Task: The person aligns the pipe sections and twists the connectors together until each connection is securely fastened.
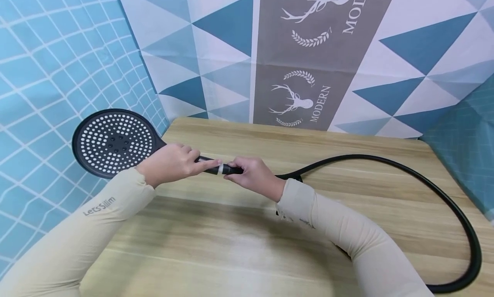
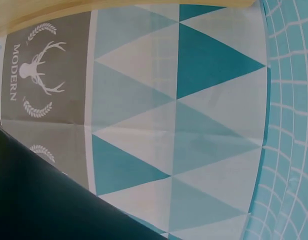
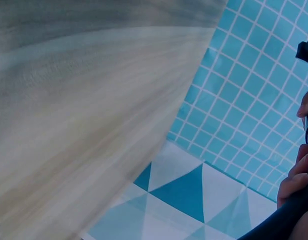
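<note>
A black hand shower head (image 1: pixel 115 145) with a round face of white nozzles is held up to the left, its face toward the head camera. My left hand (image 1: pixel 170 163) grips its handle (image 1: pixel 210 165), index finger stretched along it. My right hand (image 1: pixel 254 173) pinches the black end piece (image 1: pixel 233 169) of the hose between thumb and fingers. That piece meets the handle at a whitish ring (image 1: pixel 220 169), where the left fingertip touches. In the right wrist view the fingers (image 3: pixel 296 180) show at the right edge; a large dark shape (image 2: pixel 49 195) fills the left wrist view's lower left.
The black hose (image 1: pixel 436 183) loops widely over the right side of the wooden tabletop (image 1: pixel 231 245). A small black part (image 1: pixel 298 178) shows behind the right wrist. Blue tile-patterned sheet (image 1: pixel 42 95) stands at the left, and triangle-patterned sheet (image 1: pixel 224 27) at the back.
</note>
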Tool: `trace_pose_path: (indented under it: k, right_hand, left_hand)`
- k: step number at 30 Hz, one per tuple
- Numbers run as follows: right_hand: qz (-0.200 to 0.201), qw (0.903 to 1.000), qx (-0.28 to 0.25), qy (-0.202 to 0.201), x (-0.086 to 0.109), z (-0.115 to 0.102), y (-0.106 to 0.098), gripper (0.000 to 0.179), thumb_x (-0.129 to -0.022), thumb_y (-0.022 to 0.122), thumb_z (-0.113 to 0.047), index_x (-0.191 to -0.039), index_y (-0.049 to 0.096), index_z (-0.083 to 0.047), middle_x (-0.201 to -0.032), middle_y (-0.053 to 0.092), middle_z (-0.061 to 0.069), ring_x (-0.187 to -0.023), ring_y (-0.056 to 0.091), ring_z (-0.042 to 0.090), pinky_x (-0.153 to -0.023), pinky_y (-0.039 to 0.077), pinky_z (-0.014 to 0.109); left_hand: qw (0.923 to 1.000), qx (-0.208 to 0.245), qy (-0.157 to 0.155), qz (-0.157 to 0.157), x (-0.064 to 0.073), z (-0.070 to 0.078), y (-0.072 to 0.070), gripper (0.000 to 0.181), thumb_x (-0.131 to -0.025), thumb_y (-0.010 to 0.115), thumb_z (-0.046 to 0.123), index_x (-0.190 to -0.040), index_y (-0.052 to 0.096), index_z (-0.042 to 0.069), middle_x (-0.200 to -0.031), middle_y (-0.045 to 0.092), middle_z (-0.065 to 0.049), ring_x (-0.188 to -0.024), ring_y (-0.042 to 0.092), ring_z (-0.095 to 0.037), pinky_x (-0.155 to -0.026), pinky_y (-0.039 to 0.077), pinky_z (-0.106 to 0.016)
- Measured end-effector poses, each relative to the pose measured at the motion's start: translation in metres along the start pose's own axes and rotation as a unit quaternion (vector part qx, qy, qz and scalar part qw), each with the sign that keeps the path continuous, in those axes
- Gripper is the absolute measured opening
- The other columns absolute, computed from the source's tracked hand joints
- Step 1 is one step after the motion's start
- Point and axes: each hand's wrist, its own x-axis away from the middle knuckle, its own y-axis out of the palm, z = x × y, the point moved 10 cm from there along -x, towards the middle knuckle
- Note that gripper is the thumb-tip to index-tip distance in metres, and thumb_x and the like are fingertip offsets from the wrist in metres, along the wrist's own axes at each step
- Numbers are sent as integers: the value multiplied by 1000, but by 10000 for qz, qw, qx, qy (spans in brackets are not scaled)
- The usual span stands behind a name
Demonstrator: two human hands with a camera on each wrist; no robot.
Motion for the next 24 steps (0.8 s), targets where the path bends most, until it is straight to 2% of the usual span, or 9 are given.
trace_pose_path:
  k: [3,8,15,24]
  right_hand:
    - [-23,9999,-135,88,-1,2,1,17,-74,81,2,-79,64,3,-86,73,18,-70,70,19,-62,52,17]
    - [-114,9969,-505,600,-2,11,5,14,-77,79,0,-77,65,3,-85,73,18,-62,63,13,-56,49,17]
    - [-389,9922,-631,1000,-2,16,8,13,-81,76,-3,-79,64,3,-65,63,7,-52,45,2,-48,40,18]
    - [-1014,9774,-946,1598,-3,23,16,11,-89,69,-7,-86,68,4,-64,58,2,-52,41,3,-49,36,19]
  left_hand:
    - [9998,-36,-8,-207,0,-1,2,63,-69,82,0,-126,63,20,-59,43,-4,-44,33,-13,-41,28,-21]
    - [9992,31,-83,-390,-1,-2,6,62,-71,81,-1,-127,64,20,-60,45,-5,-45,36,-14,-41,31,-22]
    - [9994,-11,-89,-342,-2,-1,6,61,-71,81,-1,-126,64,21,-61,44,-5,-45,35,-13,-42,30,-21]
    - [9991,-157,-9,-406,0,1,6,64,-69,80,-4,-126,64,21,-61,43,-4,-44,31,-12,-43,28,-20]
